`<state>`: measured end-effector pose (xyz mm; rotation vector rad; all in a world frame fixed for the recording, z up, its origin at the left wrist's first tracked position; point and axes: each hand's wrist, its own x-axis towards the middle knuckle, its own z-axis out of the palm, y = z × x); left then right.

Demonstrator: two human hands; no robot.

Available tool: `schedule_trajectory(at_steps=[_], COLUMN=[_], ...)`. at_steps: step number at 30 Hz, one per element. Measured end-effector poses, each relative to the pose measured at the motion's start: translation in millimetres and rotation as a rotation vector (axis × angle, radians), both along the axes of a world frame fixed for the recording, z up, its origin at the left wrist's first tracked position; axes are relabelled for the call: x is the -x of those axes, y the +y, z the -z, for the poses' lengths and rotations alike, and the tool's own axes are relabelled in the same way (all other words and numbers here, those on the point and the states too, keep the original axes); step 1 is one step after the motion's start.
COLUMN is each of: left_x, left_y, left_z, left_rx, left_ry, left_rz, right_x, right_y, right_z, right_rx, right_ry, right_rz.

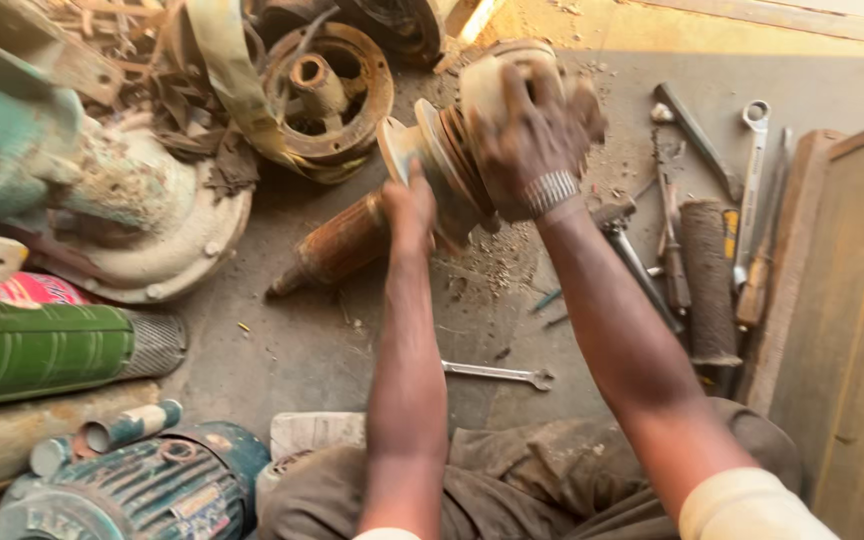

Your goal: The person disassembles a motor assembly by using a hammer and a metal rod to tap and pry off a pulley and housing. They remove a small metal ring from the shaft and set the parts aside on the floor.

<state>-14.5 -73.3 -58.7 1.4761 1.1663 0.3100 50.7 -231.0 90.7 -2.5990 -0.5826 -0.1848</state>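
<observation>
Both hands on a rusty pump part, down on the floor

Right hand [532, 140] wraps around the disc end [452, 150]; left hand [409, 210] is closed on its rusty shaft [337, 245], spanner [497, 373] lying nearby.

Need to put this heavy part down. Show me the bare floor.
Barest floor: between the green cylinder, the rusty shaft and the left hand. A smaller patch surrounds the spanner. Crowded: the tool row on the right, and scrap castings at top.
</observation>
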Motion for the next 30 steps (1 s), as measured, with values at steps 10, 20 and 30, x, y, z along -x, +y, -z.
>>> schedule_trajectory(at_steps=[10,20,30], left_x=[-4.8,49.7,26.4], left_y=[-24.3,-125.2,-149.0], left_z=[16.5,9.3,-19.9], left_rx=[-0.230,-0.453,-0.294], left_ry=[-0.073,-0.550,-0.227], left_rz=[-0.066,-0.017,0.191], right_x=[-57.4,-41.5,-79.9], right_y=[31.3,-82.7,-101.7], right_z=[34.3,101.5,126.5], right_rx=[0.090,-0.097,-0.239], right_ry=[0.055,-0.281,-0.137], right_rz=[-0.092,-0.180,-0.256])
